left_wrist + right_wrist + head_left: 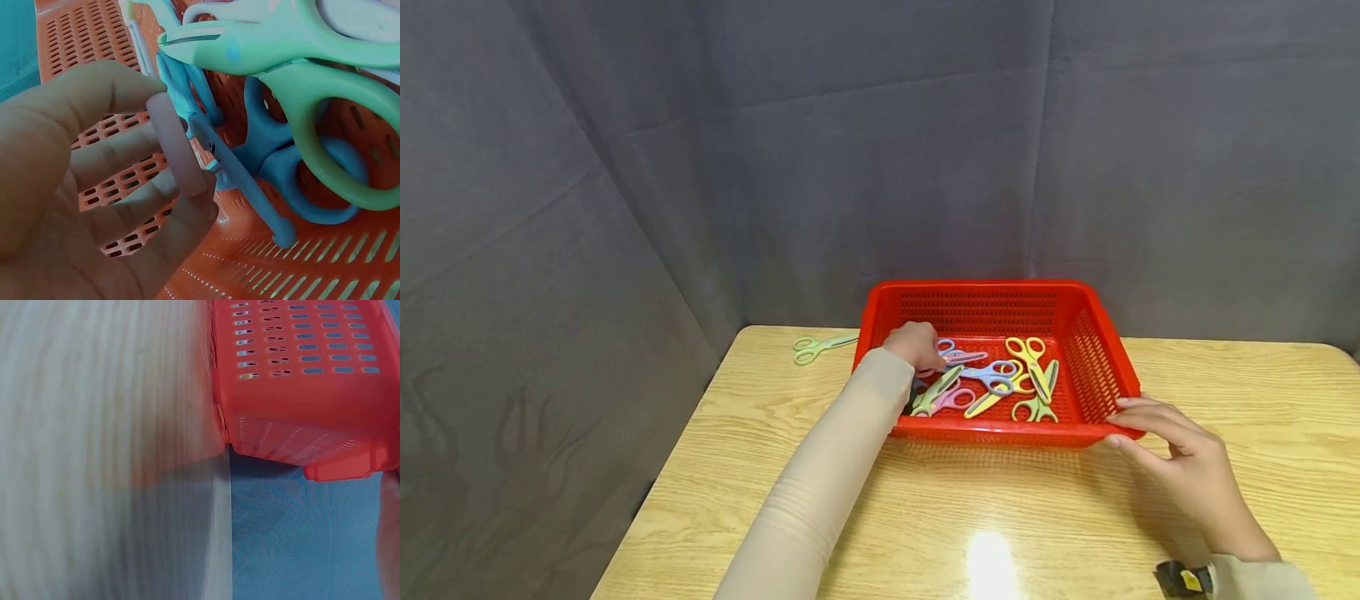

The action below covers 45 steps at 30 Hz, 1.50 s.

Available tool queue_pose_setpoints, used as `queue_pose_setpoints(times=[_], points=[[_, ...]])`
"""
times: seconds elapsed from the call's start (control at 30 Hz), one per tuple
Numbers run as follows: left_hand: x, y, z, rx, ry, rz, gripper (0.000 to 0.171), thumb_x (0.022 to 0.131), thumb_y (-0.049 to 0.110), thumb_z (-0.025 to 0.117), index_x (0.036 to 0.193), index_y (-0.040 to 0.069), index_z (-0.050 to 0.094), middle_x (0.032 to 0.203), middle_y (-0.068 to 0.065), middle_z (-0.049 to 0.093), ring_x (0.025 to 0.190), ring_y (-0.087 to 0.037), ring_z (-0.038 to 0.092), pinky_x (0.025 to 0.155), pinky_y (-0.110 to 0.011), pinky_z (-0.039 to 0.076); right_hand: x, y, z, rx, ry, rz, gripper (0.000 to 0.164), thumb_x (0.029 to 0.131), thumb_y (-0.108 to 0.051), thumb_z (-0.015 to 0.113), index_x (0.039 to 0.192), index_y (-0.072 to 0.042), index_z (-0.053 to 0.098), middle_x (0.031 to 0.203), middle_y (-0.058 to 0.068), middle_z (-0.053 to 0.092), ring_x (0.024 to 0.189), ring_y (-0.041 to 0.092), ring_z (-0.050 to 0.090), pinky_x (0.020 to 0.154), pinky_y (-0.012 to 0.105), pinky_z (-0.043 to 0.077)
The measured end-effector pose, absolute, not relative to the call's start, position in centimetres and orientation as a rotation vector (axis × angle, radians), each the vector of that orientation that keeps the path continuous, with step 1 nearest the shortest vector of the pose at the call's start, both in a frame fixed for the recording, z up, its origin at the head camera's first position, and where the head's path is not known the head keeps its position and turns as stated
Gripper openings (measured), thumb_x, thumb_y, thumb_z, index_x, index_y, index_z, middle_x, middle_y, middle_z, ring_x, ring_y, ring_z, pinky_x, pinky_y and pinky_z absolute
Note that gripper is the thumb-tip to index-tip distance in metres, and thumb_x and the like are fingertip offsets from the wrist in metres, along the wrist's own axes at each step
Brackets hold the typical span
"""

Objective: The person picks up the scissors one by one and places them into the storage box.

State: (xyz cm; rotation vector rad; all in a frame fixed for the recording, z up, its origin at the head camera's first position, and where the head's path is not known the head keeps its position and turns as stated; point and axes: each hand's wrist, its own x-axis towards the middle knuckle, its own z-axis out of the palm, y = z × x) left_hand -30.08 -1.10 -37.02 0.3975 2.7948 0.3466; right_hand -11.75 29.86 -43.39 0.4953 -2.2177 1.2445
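Observation:
A red plastic basket (pixel 992 432) with slotted walls stands on the wooden table and holds several pairs of scissors in pastel colours. My left hand (pixel 916 346) reaches into its left side. There, thumb and fingers pinch the handle of pink scissors (pixel 176 147); the blade part (pixel 973 357) points right. Close by lie green scissors (pixel 300 69) and blue scissors (pixel 988 375). With thumb and fingers, my right hand (pixel 1187 462) grips the rim at the basket's near right corner. In the right wrist view, only a sliver of that hand (pixel 390 534) shows at the edge.
Green scissors (pixel 816 346) lie on the table left of the basket, their tips hidden by it. Yellow scissors (pixel 1030 358) are among those in the basket. A grey curtain (pixel 880 167) hangs behind the wooden table (pixel 737 417).

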Motion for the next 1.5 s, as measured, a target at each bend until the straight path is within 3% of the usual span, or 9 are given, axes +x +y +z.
queue_pose_setpoints(times=[0.2,0.5,0.7,0.93,1.5], points=[[-30.0,-0.9,-37.0,0.425,2.816,0.280,0.040,0.089,0.027,0.073,0.056,0.017,0.052,0.050,0.005,0.048,0.057,-0.014,0.053,0.061,-0.026,0.043,-11.7,30.0,-43.1,0.530,-2.185,1.218,0.043,0.063,0.025,0.081,0.099,0.000,0.078,0.109,0.022,0.071,0.121,0.010,0.060,0.106,0.018,0.041],[-31.8,-1.2,-38.7,0.378,2.748,0.244,0.043,0.091,0.030,0.068,0.053,0.014,0.055,0.045,0.004,0.045,0.047,-0.012,0.049,0.063,-0.027,0.043,-11.5,29.9,-42.8,0.535,-2.195,1.202,0.047,0.060,0.026,0.081,0.099,-0.001,0.078,0.113,0.011,0.073,0.123,0.010,0.059,0.107,0.018,0.041],[-31.5,-1.1,-38.4,0.410,2.778,0.246,0.040,0.091,0.032,0.069,0.058,0.015,0.055,0.050,0.004,0.046,0.053,-0.013,0.050,0.064,-0.027,0.043,-11.4,29.8,-42.7,0.526,-2.204,1.214,0.048,0.060,0.028,0.081,0.099,0.001,0.077,0.114,0.006,0.073,0.122,0.009,0.059,0.107,0.018,0.041],[-31.7,-1.1,-38.5,0.413,2.744,0.360,0.037,0.092,0.029,0.070,0.065,0.014,0.051,0.056,0.003,0.045,0.051,-0.012,0.044,0.051,-0.025,0.036,-11.3,29.8,-42.7,0.514,-2.214,1.240,0.047,0.061,0.029,0.080,0.099,0.002,0.077,0.112,0.010,0.073,0.122,0.010,0.060,0.107,0.018,0.041],[-31.5,-1.0,-38.4,0.408,2.769,0.360,0.016,0.094,0.019,0.066,0.081,0.013,0.060,0.074,0.001,0.057,0.066,-0.014,0.052,0.058,-0.026,0.039,-11.3,29.9,-42.9,0.483,-2.225,1.265,0.044,0.064,0.027,0.080,0.100,0.002,0.077,0.113,0.015,0.072,0.124,0.011,0.058,0.107,0.018,0.040]])
